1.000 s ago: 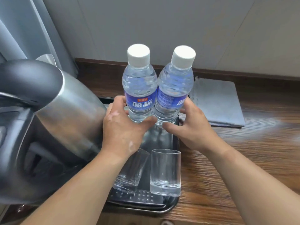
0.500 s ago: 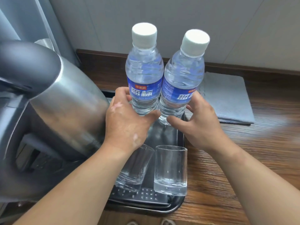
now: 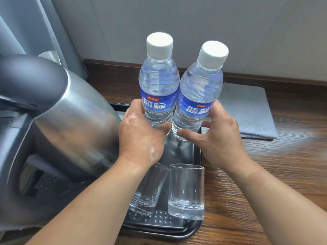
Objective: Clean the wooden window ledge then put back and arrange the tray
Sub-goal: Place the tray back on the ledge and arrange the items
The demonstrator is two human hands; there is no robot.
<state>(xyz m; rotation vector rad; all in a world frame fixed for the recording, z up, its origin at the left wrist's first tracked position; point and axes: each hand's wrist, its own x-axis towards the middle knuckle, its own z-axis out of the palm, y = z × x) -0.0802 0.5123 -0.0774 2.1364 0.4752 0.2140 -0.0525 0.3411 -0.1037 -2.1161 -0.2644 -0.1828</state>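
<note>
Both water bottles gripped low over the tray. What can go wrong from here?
The left hand grips the clear blue-labelled left bottle and the right hand the matching right bottle, both near the base; the right bottle leans, so either might tip or slip.
The tilted clear glass under the left forearm, on the black tray, could be toppled when the arm withdraws.

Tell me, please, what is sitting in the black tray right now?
Two glasses and a remote control at the front. The kettle covers the tray's left side, and the left hand, right hand and bottles hide the back.
</note>
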